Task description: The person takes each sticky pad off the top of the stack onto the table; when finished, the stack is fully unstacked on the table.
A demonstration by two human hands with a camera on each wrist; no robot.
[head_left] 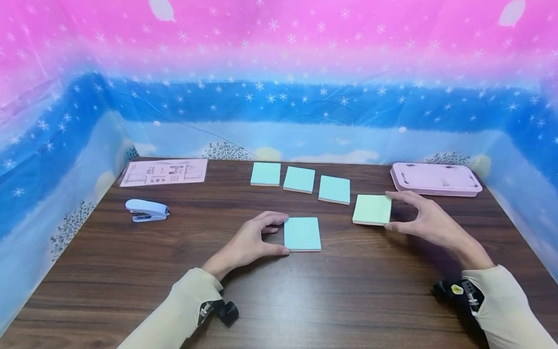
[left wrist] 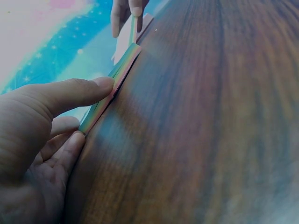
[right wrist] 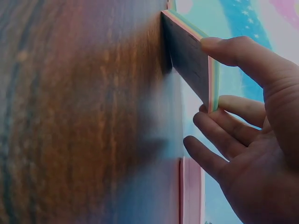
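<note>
My left hand (head_left: 250, 238) pinches the left edge of a turquoise sticky note pad (head_left: 302, 234) near the middle of the table, thumb at the front corner and fingers at the back. In the left wrist view, the pad's side (left wrist: 122, 69) shows coloured layers. On the right, my right hand (head_left: 429, 218) grips a pale green sticky note pad (head_left: 372, 210) by its right edge between thumb and fingers. The right wrist view shows the dark underside of this pad (right wrist: 187, 56), tilted and raised off the table. Behind it lie three turquoise pads (head_left: 266, 174) in a slanting row.
A pale pink pencil case (head_left: 437, 179) stands at the back right, just beyond my right hand. A light blue stapler (head_left: 148, 211) and a pink printed sheet or packet (head_left: 164, 172) lie on the left. Patterned cloth (head_left: 279, 104) surrounds the brown table (head_left: 331, 300).
</note>
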